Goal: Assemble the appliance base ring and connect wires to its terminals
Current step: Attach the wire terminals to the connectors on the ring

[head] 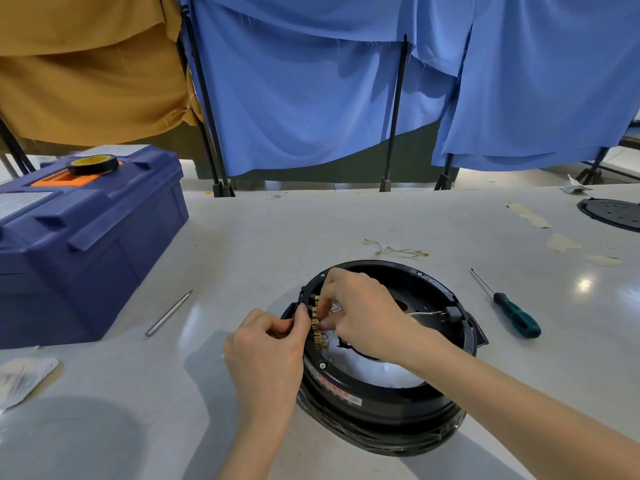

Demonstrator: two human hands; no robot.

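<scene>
Centrally, near the counter's (277,230) front edge, sits the black round plastic appliance base ring (433,407). Its red-and-white label (337,391) is too small to read. The left hand (266,351) grips the ring's left rim with curled fingers, and the right hand (363,313) pinches at the row of brass terminals (316,327) inside it. Open counter lies between the ring, the silver metal rod (168,313) and the green-handled screwdriver (516,317).
</scene>
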